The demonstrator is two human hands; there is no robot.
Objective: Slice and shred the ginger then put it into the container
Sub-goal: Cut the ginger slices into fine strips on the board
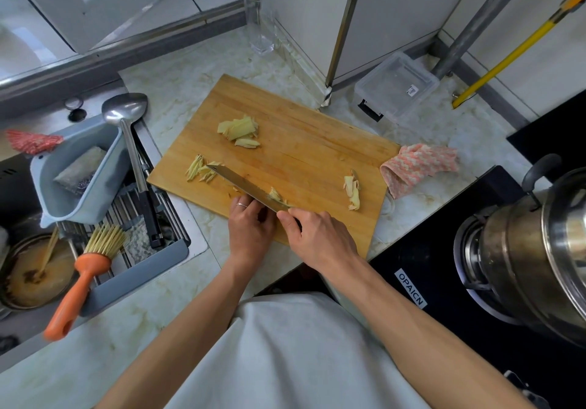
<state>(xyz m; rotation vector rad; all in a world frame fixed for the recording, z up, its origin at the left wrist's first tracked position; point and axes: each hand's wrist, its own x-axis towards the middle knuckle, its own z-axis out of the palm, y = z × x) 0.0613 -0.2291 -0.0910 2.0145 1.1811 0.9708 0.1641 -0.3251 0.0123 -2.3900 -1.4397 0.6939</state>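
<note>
Head view over a kitchen surface (177, 91), where a wooden cutting board (301, 142) lies at an angle between a sink (177, 259) and a black stove (444, 281). The right hand (320, 237) grips the handle of a knife (247, 188), its blade stretched across the board toward the left. The left hand (250, 224), a ring on one finger, rests just beside the blade with fingers curled, pinching a small piece of ginger (275, 194) against the board under the knife. Shredded ginger strips (203, 170) lie by the knife tip. A pile of ginger slices (239, 131) sits farther up the board, and ginger peelings (352, 191) lie near its right edge. The clear plastic container (396, 88) stands off the board near the wall. A pink cloth (418, 167) lies crumpled beside the board.
</note>
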